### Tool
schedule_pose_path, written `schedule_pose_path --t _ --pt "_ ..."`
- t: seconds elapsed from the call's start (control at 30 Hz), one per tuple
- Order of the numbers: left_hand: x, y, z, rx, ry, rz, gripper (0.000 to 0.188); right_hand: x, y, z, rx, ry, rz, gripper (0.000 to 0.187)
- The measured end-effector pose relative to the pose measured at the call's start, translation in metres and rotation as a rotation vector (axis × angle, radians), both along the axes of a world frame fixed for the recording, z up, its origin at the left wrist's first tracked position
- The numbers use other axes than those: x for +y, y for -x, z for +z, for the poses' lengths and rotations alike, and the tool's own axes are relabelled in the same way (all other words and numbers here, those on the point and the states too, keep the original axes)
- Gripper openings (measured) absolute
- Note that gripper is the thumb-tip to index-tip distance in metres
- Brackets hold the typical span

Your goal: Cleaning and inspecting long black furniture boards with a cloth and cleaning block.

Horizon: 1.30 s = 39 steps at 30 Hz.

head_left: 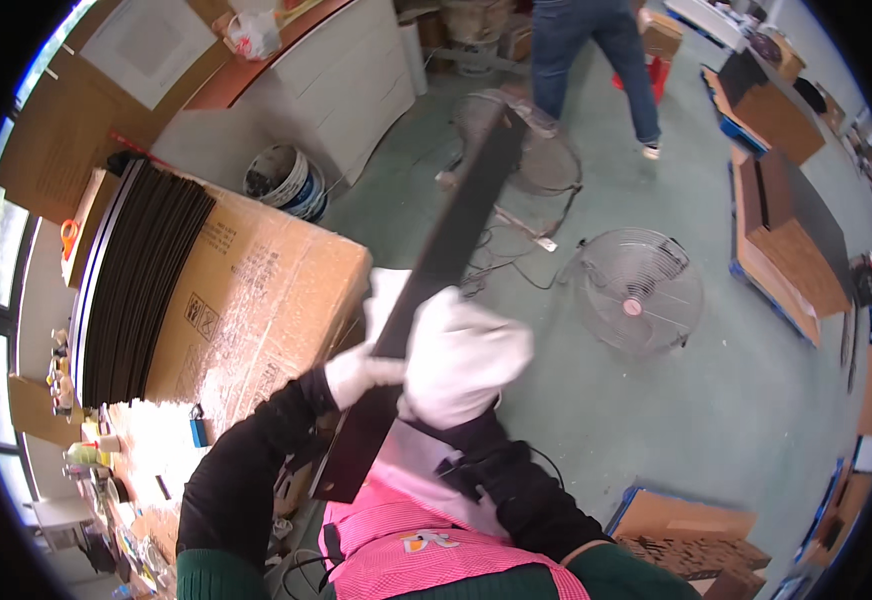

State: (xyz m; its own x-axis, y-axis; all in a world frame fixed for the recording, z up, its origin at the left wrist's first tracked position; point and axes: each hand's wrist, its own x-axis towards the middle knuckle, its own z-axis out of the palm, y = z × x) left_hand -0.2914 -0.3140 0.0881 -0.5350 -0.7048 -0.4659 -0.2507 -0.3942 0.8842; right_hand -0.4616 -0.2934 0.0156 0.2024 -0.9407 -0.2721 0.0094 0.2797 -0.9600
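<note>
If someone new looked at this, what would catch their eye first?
Probably the long dark board slanting across the middle, held by the left hand with blurred white material against it. Then the pink apron at bottom centre, and the round caged fan on the green floor, right of the board.

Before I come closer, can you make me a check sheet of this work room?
Surface: brown cardboard box, shiny on top, stacked thin black strips at its left.
Job's things: long flat black board, slanting; bunched white cloth.
Clutter: round white-and-blue bucket; crumpled white plastic bag.
Grip: white-gloved left hand holds the board; right hand is at the cloth, fingers unclear.
Cables: thin dark cables on green floor.
Surroundings: round grey wire-caged fan; person in blue jeans.
</note>
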Motion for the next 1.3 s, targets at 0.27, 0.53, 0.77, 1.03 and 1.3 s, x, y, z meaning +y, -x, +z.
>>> schedule_pose_path --t 0.27,0.53,0.77,1.03,1.3 --pt "0.126 -0.043 -0.013 0.05 -0.534 -0.237 0.031 -0.033 0.091 -0.012 -0.978 -0.157 -0.761 0.054" --pt "0.226 -0.045 -0.03 -0.034 -0.415 -0.005 0.03 -0.093 0.098 -0.061 -1.127 0.088 -0.643 0.045" --pt "0.28 -0.057 -0.005 -0.141 -0.008 0.141 0.026 -0.087 0.054 -0.064 -1.266 0.102 -0.507 0.05" --pt "0.334 -0.101 -0.023 -0.143 0.209 0.111 0.038 -0.029 0.167 0.011 -1.169 0.218 -0.694 0.052" --pt "0.245 -0.067 -0.037 -0.429 0.636 0.357 0.051 0.149 0.115 0.025 -1.142 -0.195 -0.256 0.059"
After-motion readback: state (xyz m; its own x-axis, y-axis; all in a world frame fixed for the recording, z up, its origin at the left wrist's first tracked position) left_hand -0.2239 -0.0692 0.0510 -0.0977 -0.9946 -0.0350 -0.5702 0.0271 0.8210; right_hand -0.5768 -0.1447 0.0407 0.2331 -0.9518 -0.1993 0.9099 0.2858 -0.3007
